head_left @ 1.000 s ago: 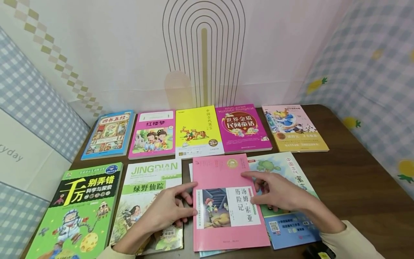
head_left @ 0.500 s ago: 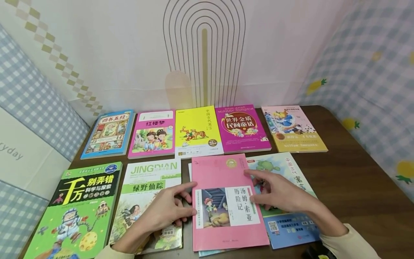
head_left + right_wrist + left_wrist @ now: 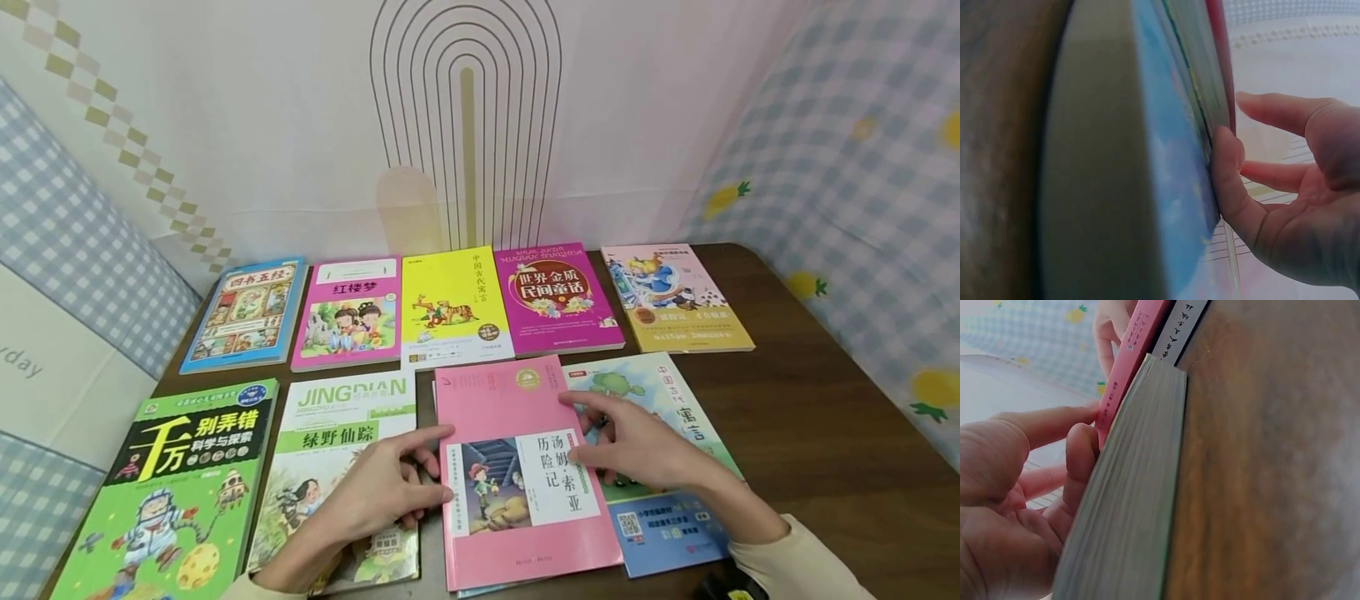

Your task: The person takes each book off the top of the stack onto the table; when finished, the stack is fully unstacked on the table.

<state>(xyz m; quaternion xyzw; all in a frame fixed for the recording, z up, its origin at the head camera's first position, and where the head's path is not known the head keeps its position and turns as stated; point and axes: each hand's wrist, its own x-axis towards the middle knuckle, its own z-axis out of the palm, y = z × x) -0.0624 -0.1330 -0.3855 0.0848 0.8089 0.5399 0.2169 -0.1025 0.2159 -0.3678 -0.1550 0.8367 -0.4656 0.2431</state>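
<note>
A pink book (image 3: 495, 396) with a cave picture lies on top of another book, of which thin pale edges show at its left and bottom. My left hand (image 3: 390, 483) touches the pink book's left side with index finger and thumb, above a green-and-white book (image 3: 337, 442). In the left wrist view, fingertips meet the pink spine (image 3: 1110, 403). On the opposite side my right hand (image 3: 633, 437) has index finger and thumb at the pink book's right edge, over a pale green and blue book (image 3: 667, 521). The right wrist view shows a right-hand finger against the stacked books' side.
Along the back lie a blue book (image 3: 243, 312), a magenta one (image 3: 348, 333), a yellow one (image 3: 453, 283), a purple one (image 3: 558, 325) and a pink-yellow one (image 3: 678, 308). A green astronaut book (image 3: 172, 508) is front left. Brown tabletop (image 3: 817, 433) extends right.
The pink book has turned slightly counterclockwise, its top shifting left and its lower right corner rising a little. Both hands stay at its sides. The head view has shifted slightly.
</note>
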